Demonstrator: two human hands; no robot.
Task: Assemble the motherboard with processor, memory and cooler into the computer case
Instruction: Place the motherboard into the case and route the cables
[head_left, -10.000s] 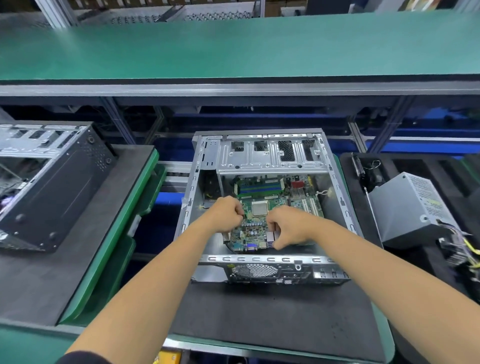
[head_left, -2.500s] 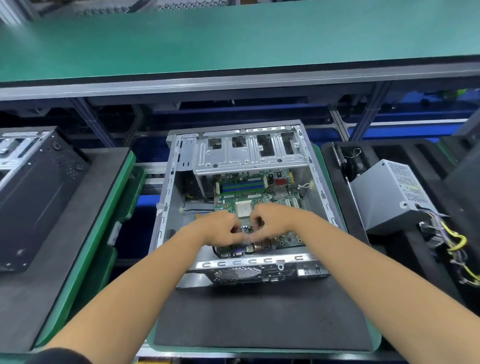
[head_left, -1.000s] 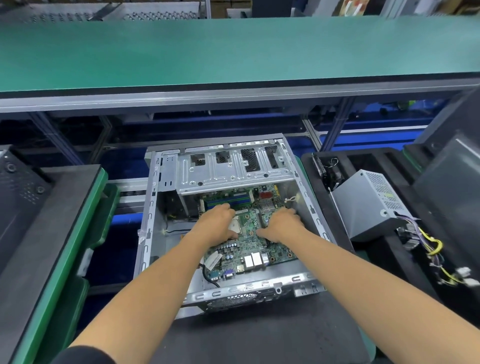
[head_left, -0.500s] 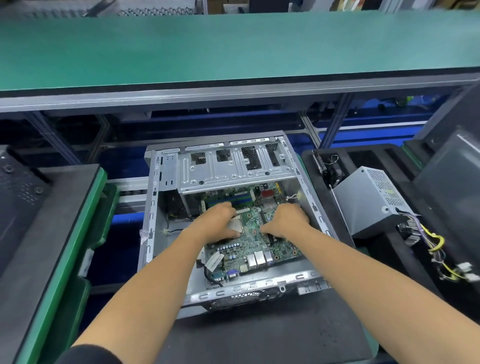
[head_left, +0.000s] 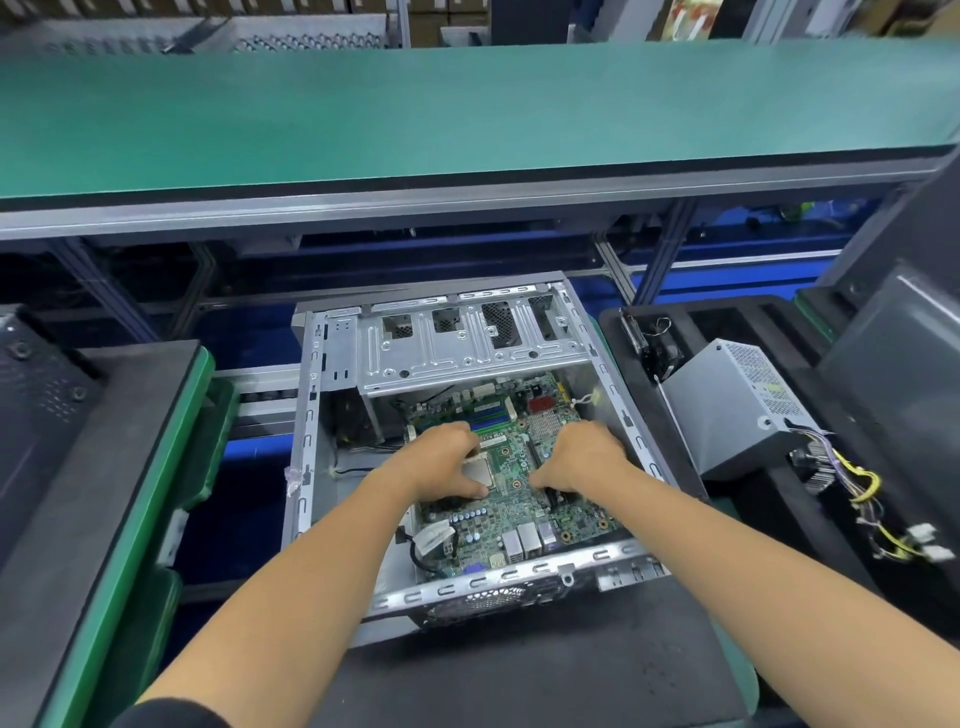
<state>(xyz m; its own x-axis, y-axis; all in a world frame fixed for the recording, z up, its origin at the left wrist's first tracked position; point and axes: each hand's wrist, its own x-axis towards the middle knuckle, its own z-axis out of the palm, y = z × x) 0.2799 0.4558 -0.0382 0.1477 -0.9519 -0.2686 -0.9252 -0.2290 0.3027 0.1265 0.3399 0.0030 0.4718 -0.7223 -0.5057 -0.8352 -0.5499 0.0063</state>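
Observation:
An open silver computer case (head_left: 332, 467) lies on a black mat, its open side up. The green motherboard (head_left: 511, 512) lies flat inside it, its port block at the near edge. Memory sticks (head_left: 488, 415) sit at the board's far side, below the drive cage (head_left: 467, 348). My left hand (head_left: 444, 462) rests on the board with fingers curled down, half covering the silver processor (head_left: 477, 470). My right hand (head_left: 584, 457) is bent over the board's right half, thumb pointing inward. Both sets of fingertips are hidden. No cooler shows.
A grey power supply (head_left: 737, 410) with loose yellow and black cables (head_left: 867, 499) lies on a black foam tray to the right. A second black case (head_left: 36, 415) stands at the left. A green conveyor shelf (head_left: 467, 114) runs overhead at the back.
Both hands left the board's near edge for its middle, and the board now sits deeper and flatter in the case. In the last half second the hands barely moved.

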